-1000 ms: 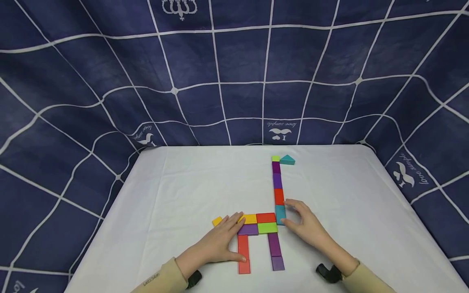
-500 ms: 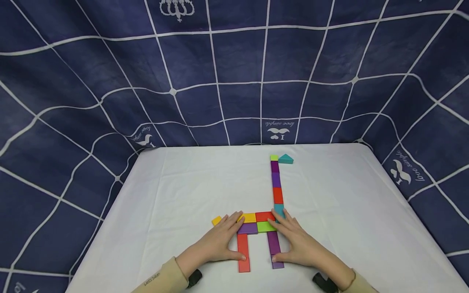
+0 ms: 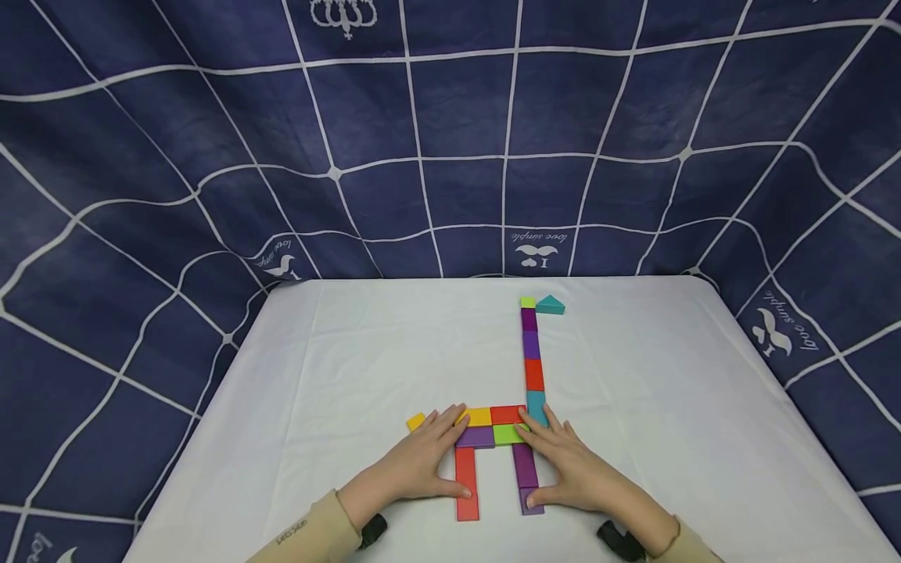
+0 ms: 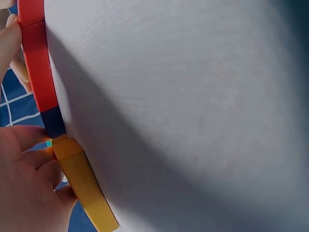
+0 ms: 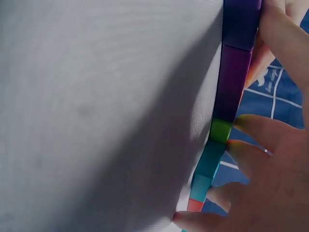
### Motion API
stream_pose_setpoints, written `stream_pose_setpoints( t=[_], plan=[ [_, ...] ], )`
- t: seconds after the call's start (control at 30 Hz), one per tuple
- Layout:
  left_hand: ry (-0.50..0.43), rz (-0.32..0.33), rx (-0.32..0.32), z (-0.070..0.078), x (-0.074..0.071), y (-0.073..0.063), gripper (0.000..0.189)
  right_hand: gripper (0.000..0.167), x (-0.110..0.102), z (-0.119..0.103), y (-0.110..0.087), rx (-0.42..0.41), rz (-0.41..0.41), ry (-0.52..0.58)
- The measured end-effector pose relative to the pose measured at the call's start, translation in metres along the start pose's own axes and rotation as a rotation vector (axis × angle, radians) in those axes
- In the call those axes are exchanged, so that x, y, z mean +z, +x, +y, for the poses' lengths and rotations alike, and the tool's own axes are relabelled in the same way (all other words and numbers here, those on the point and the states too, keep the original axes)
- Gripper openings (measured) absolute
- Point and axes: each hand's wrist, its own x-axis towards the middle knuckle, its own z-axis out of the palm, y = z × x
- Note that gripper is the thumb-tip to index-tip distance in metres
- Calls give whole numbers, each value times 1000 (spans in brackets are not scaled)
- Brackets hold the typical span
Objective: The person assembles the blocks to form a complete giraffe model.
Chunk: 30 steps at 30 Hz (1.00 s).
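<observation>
Flat coloured blocks lie on the cloth in a long-necked animal-like outline. My left hand (image 3: pixel 418 461) is spread at its left side, fingertips by the yellow block (image 3: pixel 477 417) and purple block (image 3: pixel 475 437), thumb on the red blocks (image 3: pixel 466 467) below. On the right side my right hand (image 3: pixel 577 465) is spread too. Its fingertips touch around the green block (image 3: pixel 504 435) and the teal block (image 3: pixel 536 404), and its thumb rests on the lower of two purple blocks (image 3: pixel 524 463). In the left wrist view, fingers touch the edge of a slanted yellow block (image 4: pixel 87 188).
A column of blocks rises from the teal one: a red block (image 3: pixel 534 374), purple ones and a small green block (image 3: pixel 528 302). Beside its top lies a teal triangle (image 3: pixel 551 306). A white cloth (image 3: pixel 380 344) covers the table; a dark blue checked curtain (image 3: pixel 464 195) surrounds it.
My right hand has left the right edge of the teal block, moved left and nearer, and come down over the green and purple blocks. My left hand has stayed in place.
</observation>
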Motion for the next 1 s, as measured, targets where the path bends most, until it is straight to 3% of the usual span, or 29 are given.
stream_pose_setpoints(
  t=[0.47,0.6,0.7,0.83,0.9,1.0],
  plan=[
    [-44,6,-18,1,-2,-1,103,102,-2,-1,3,54,-39,-24],
    [-107,96,-53,-1,-6,-5,94,100,-3,-1,4,52,-40,-16],
    [-119,212,-100,-5,-10,-10,82,100,-3,-1,4,55,-42,-12],
    [-70,377,-167,-12,-16,-19,63,101,-4,-2,3,62,-39,-19],
    [-35,425,-210,-17,-17,-22,59,102,-4,-3,3,70,-40,-19],
    [-9,437,-297,-22,-13,-27,62,101,-4,-3,3,72,-39,-16]
  ],
)
